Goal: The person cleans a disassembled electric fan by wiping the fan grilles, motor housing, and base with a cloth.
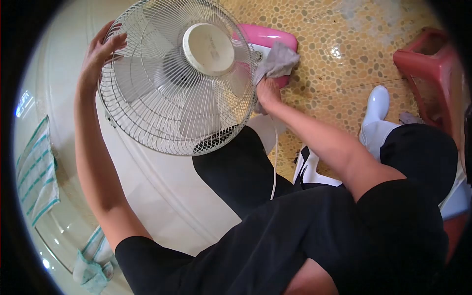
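An electric fan with a round wire guard (147,123) and a cream centre cap (209,49) fills the upper middle. My left hand (104,51) holds the guard's rim at the left, with its fingers bent around the wires. Bunched in my right hand (269,93) is a grey cloth (281,60), against the fan's pink and white base (270,35). The guard partly hides the base and the blades behind it. A pale power cord (276,157) runs down from near my right hand past my leg.
A red plastic stool (423,61) stands on the pebble-patterned floor (334,73) at the right. My white boot (377,103) is near it. To the left, a green-striped towel (39,172) and another crumpled cloth (93,270) lie on a pale glossy surface (152,196).
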Demonstrator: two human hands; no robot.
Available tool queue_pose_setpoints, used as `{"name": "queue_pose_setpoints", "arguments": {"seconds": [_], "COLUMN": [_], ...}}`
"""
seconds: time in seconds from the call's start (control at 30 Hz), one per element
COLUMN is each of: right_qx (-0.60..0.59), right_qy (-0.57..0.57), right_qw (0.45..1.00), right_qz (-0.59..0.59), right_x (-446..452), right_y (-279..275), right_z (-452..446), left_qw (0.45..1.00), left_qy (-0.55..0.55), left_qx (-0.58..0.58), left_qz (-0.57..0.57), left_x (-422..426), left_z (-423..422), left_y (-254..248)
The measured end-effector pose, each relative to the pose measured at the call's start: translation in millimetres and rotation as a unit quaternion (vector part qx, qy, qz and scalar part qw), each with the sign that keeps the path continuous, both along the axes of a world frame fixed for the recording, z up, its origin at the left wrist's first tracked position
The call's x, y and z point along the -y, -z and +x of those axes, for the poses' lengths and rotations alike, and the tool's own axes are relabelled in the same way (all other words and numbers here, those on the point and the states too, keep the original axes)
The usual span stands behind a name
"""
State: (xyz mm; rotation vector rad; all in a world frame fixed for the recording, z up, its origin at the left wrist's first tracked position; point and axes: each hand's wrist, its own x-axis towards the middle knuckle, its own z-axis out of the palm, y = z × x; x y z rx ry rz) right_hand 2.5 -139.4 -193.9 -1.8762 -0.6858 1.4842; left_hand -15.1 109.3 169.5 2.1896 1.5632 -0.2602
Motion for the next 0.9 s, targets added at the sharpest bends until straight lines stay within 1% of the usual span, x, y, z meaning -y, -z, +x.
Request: {"name": "queue_pose_setpoints", "arguments": {"seconds": [0.07, 0.1, 0.13, 0.23, 0.27, 0.33, 0.37, 0.4, 0.43, 0.47, 0.5, 0.57, 0.6, 0.63, 0.67, 0.7, 0.73, 0.77, 0.8, 0.83, 0.87, 0.9], "right_qx": [-0.002, -0.003, -0.072, -0.036, -0.103, -0.132, -0.144, -0.145, -0.240, -0.332, -0.420, -0.436, -0.470, -0.505, -0.565, -0.573, -0.581, -0.588, -0.595, -0.603, -0.606, -0.613], "right_qy": [0.000, 0.001, 0.058, -0.020, 0.045, 0.022, 0.008, -0.065, -0.055, -0.048, -0.042, -0.105, -0.103, -0.103, -0.066, -0.049, -0.032, -0.015, -0.003, 0.012, 0.029, 0.031], "right_qw": [1.000, 0.999, 0.994, 0.999, 0.992, 0.991, 0.990, 0.985, 0.966, 0.938, 0.901, 0.855, 0.827, 0.796, 0.769, 0.764, 0.758, 0.752, 0.746, 0.739, 0.738, 0.727], "right_qz": [-0.022, -0.032, -0.063, -0.027, -0.065, -0.022, -0.001, 0.066, 0.079, 0.089, 0.099, 0.262, 0.291, 0.317, 0.292, 0.293, 0.295, 0.296, 0.299, 0.300, 0.296, 0.309], "right_x": [14.2, 19.7, 27.1, 45.6, 51.5, 60.3, 65.6, 67.2, 72.7, 77.6, 85.7, 99.9, 109.1, 118.2, 128.2, 133.9, 139.5, 145.3, 152.0, 160.9, 167.2, 172.1], "right_y": [-5.0, -23.8, -42.8, -47.2, -82.7, -108.9, -117.2, -123.3, -130.2, -159.7, -177.7, -184.9, -190.5, -196.2, -204.9, -208.2, -211.6, -215.0, -221.6, -225.2, -223.1, -218.6], "right_z": [-7.1, -1.3, 5.8, -5.0, 14.7, 32.0, 39.0, 51.9, 66.6, 90.9, 109.9, 146.0, 157.9, 169.9, 176.3, 181.0, 185.8, 190.5, 192.9, 194.5, 197.7, 202.4], "left_qw": [1.000, 1.000, 1.000, 0.999, 0.999, 0.999, 0.998, 0.997, 0.995, 0.984, 0.966, 0.907, 0.914, 0.908, 0.902, 0.894, 0.887, 0.891, 0.894, 0.880, 0.880, 0.886], "left_qy": [0.003, 0.006, -0.006, 0.026, 0.015, -0.006, -0.003, -0.002, -0.005, 0.020, 0.036, 0.067, 0.104, 0.072, 0.040, 0.009, 0.040, 0.089, 0.065, 0.146, 0.145, 0.146], "left_qx": [-0.016, -0.023, -0.019, 0.020, 0.029, 0.049, 0.055, 0.064, 0.073, 0.099, 0.176, 0.322, 0.349, 0.370, 0.389, 0.410, 0.434, 0.422, 0.437, 0.450, 0.452, 0.439], "left_qz": [-0.006, -0.009, 0.000, 0.000, -0.003, -0.011, 0.017, 0.045, 0.072, 0.147, 0.187, 0.265, 0.180, 0.182, 0.182, 0.183, 0.151, 0.144, 0.068, 0.049, 0.022, 0.038], "left_x": [0.4, 3.0, 8.3, 2.8, -1.6, -9.7, -7.5, -3.9, -3.5, -17.5, -9.4, 15.2, 67.2, 105.2, 137.1, 162.6, 182.5, 199.4, 229.4, 231.4, 262.3, 282.4], "left_z": [-0.6, 0.8, 3.7, -4.5, -7.9, -14.8, -11.9, -10.0, -11.3, -17.4, -19.7, -6.5, 11.0, 17.9, 21.4, 21.9, 16.1, 5.3, 3.6, -11.9, -12.2, -16.5], "left_y": [-2.8, -4.9, -4.9, -0.4, 3.7, 8.7, 7.3, 4.5, 3.6, 11.0, 5.9, -11.4, -44.9, -55.4, -63.0, -70.1, -69.3, -66.5, -67.7, -45.9, -42.5, -31.9]}}
